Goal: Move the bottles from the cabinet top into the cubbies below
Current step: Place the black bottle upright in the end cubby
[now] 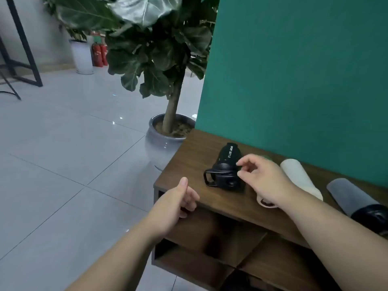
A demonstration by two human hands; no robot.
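A black sport bottle (pixel 227 164) lies on its side on the brown cabinet top (pixel 189 160), its cap and loop handle toward me. My right hand (pixel 262 177) hovers just right of its cap, fingers apart, holding nothing. Under and beyond that hand lies a cream bottle (pixel 300 179), and a grey bottle with a black cap (pixel 352 198) lies further right. A bit of something green shows behind my right hand. My left hand (pixel 178 204) hangs loosely curled and empty at the cabinet's front left edge. Open cubbies (pixel 210 234) sit below the top.
A teal wall (pixel 294 70) backs the cabinet. A large potted plant in a grey pot (pixel 161 141) stands close to the cabinet's left end. Grey tiled floor (pixel 63 143) spreads to the left, with a white planter, red fire extinguishers and black frame legs far back.
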